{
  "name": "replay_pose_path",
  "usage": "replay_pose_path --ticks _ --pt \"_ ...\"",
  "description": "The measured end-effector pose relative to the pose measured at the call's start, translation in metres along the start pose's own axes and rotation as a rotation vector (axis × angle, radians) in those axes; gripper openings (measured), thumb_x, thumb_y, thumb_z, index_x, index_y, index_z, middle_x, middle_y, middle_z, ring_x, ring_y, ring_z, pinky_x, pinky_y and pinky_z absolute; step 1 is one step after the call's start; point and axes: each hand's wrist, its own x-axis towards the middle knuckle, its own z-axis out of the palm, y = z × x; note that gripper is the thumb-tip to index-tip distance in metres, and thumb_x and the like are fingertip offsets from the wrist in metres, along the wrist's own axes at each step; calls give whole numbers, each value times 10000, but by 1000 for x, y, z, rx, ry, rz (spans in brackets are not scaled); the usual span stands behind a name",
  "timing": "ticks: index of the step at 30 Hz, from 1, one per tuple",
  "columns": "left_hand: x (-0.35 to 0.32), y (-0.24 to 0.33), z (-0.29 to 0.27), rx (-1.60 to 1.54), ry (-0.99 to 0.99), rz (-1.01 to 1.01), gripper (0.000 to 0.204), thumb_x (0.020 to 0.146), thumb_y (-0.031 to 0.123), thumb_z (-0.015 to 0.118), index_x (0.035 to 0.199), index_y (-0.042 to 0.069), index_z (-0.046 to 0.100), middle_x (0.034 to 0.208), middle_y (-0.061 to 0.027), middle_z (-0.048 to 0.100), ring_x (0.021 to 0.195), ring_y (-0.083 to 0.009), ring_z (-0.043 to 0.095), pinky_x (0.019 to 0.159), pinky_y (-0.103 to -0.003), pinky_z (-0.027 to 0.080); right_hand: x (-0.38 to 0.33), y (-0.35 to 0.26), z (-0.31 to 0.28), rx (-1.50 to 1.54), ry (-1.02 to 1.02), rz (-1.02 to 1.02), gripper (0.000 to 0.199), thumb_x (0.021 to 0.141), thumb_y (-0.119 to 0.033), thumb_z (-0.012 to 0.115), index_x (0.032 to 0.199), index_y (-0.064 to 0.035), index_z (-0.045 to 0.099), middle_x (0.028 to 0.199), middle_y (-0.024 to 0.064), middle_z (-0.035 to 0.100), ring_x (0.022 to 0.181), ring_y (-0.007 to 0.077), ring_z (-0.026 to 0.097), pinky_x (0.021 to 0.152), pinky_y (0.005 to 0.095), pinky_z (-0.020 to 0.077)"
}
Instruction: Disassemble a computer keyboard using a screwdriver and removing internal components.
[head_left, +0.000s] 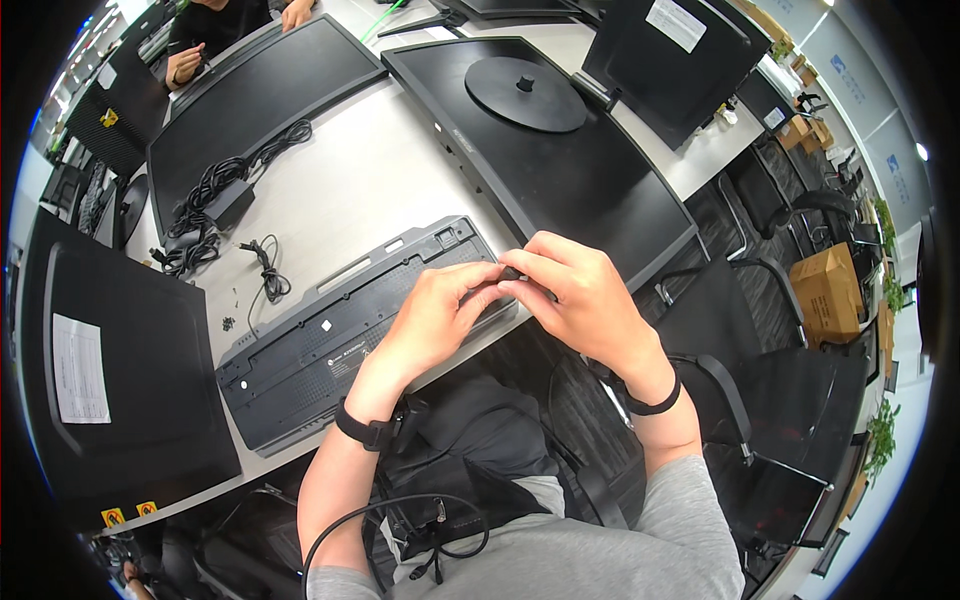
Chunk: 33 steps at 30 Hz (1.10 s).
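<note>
A black keyboard (pixel 330 335) lies upside down across the white desk (pixel 370 180) in front of me. My left hand (pixel 440 310) rests on its right end, fingers curled toward my right hand. My right hand (pixel 580 295) meets it there, and the fingertips of both pinch a small dark part (pixel 511 273) at the keyboard's right edge. What the part is I cannot tell. A black wristband sits on each wrist.
A black monitor (pixel 560 160) lies face down behind my hands with a round stand base (pixel 525 93) on it. Another monitor (pixel 250 100) lies at the left with a coiled black cable (pixel 225 190). Small screws (pixel 229 322) lie loose nearby. Another person's hands (pixel 185 65) work at the far left. Office chairs (pixel 780 440) stand at the right.
</note>
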Motion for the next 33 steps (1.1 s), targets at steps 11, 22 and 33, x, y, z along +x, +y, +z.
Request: replay_pose_path --ticks 11,22,33 --pt "-4 -16 11 27 96 42 225 1039 97 789 1226 -27 772 1104 -175 819 995 -324 804 894 -383 611 4 3 0 -8 -19 -37 251 913 -144 860 1112 -25 766 936 91 675 828 302 727 705 429 590" --pt "-2 -12 8 63 68 31 206 1033 89 796 1210 -13 770 1101 -167 819 1012 -293 806 879 -379 607 10 7 0 1 -86 -65 220 912 -86 831 1112 -20 767 939 105 670 840 320 723 719 442 581" --pt "0 -11 14 49 110 -22 189 985 49 832 1159 -11 790 1032 -133 834 982 -249 814 900 -368 616 8 -3 -13 10 -132 -41 145 924 -68 809 1051 -22 758 919 113 654 825 332 699 714 447 576"
